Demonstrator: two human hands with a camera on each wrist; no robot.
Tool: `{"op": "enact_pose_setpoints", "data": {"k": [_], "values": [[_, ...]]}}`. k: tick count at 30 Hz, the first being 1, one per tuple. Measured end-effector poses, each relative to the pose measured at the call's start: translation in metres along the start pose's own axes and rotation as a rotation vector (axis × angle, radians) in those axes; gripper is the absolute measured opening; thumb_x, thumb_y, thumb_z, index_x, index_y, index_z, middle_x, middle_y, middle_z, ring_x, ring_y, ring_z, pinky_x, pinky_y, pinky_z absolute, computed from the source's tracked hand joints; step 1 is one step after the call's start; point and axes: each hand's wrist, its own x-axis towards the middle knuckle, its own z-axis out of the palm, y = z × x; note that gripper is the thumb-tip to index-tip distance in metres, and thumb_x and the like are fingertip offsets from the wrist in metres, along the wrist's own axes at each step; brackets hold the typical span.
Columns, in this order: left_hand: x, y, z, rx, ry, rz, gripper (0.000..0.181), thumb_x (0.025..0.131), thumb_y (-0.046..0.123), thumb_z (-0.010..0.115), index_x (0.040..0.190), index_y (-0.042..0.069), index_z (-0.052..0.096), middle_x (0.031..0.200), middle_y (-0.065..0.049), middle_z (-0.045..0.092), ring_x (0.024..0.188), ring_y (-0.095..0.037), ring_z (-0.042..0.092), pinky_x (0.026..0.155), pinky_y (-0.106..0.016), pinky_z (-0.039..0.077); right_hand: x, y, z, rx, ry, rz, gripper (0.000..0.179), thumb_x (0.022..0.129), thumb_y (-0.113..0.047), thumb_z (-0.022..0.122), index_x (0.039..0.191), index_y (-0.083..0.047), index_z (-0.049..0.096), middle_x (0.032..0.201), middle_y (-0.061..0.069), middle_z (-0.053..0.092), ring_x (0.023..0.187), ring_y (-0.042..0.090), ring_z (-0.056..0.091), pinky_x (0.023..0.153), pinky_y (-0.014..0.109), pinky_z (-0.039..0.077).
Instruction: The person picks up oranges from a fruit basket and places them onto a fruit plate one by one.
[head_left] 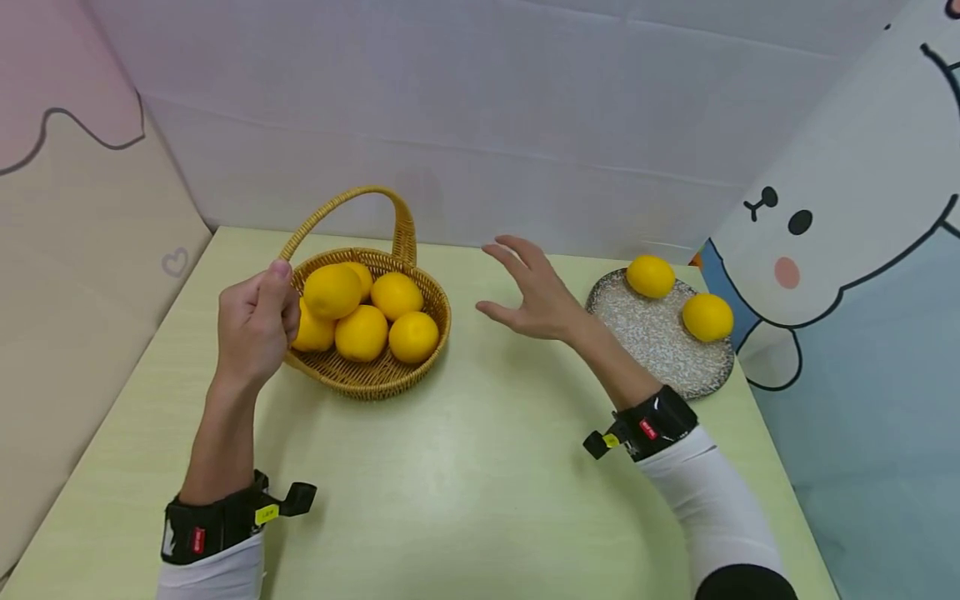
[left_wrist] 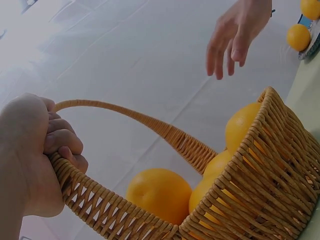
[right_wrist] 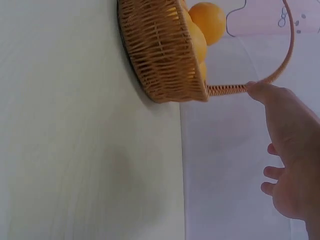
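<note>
The left hand (head_left: 258,321) has its fingers curled tight round the golden-brown woven wicker handle (head_left: 405,242), on the side nearest it. The right hand (head_left: 536,292) hangs in the air to the right of the basket, its fingers spread and gripping nothing. To my eye, the left should hold that handle firm and level, since a tilt could send the piled fruit rolling; the right would do best to come in from above with a wide, gentle spread.

Just right of the left hand is the round, golden-brown wicker basket (head_left: 367,387), its ribbed weave neat. In it I count at least six smooth, rounded yellow fruits (head_left: 362,333), one riding high beside the left hand. Beyond the right wrist, a speckled grey plate with a dark rim (head_left: 652,325) bears two more yellow fruits (head_left: 707,317).
</note>
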Motion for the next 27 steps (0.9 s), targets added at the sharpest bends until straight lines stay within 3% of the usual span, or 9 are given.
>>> {"op": "enact_pose_setpoints", "data": {"k": [15, 27], "values": [[0.001, 0.0, 0.0, -0.026, -0.012, 0.006, 0.064, 0.12, 0.023, 0.051, 0.064, -0.003, 0.038, 0.051, 0.001, 0.037, 0.039, -0.013, 0.031, 0.037, -0.033, 0.019, 0.057, -0.064, 0.036, 0.057, -0.174, -0.18, 0.082, 0.102, -0.043, 0.084, 0.168, -0.011, 0.048, 0.177, 0.022, 0.041, 0.167, 0.038, 0.037, 0.14, 0.054, 0.033], [0.0, 0.0, 0.0, -0.043, -0.014, 0.01, 0.063, 0.12, 0.022, 0.052, 0.064, -0.003, 0.038, 0.051, 0.001, 0.037, 0.039, -0.012, 0.031, 0.037, -0.032, 0.019, 0.095, -0.09, 0.051, 0.081, -0.278, -0.15, 0.082, 0.105, -0.048, 0.077, 0.172, -0.016, 0.043, 0.182, 0.016, 0.035, 0.17, 0.034, 0.034, 0.141, 0.053, 0.03]]}}
